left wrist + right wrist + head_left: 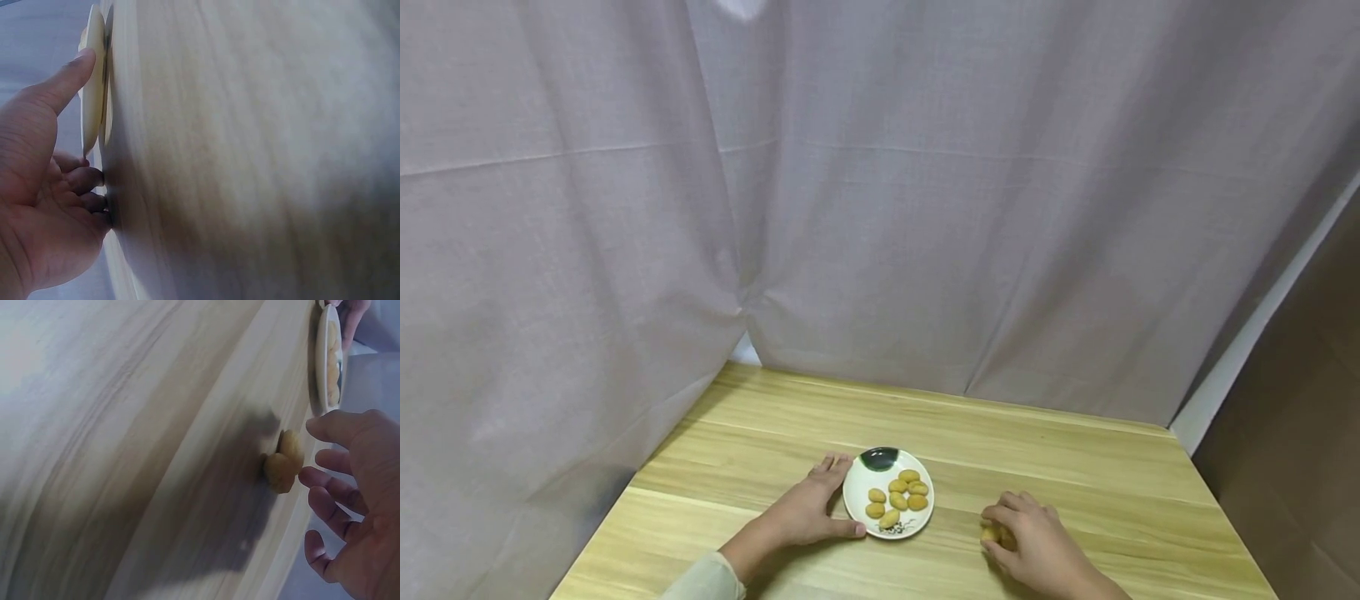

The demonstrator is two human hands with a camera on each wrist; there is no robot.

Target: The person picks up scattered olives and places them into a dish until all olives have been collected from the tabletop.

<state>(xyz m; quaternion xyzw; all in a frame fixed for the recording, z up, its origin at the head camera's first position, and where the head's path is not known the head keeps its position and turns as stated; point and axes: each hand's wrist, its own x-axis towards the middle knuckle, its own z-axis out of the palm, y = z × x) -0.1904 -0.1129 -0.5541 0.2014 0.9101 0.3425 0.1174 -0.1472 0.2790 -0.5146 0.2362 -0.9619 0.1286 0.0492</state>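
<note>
A small white plate (pixel 860 481) with a dark green patch holds several oval yellow-orange fruits (pixel 898 501). My left hand (pixel 805 510) lies along the plate's left side, with the thumb touching the near rim and the fingers by the far-left rim. In the left wrist view, the thumb (pixel 74 78) lies against the plate's edge and the lower fingertips rest on the tabletop. My right hand (pixel 1037 542) hovers over two more fruits (pixel 279 472) on the table. Its fingers are loosely bent and spread around them, with a gap visible in the right wrist view.
The wooden table (pixel 850 400) has a light striped grain. Grey curtains (pixel 887 208) hang behind it and on the left. A brown surface (pixel 1292 417) stands beyond the right edge. The plate lies left of the two loose fruits.
</note>
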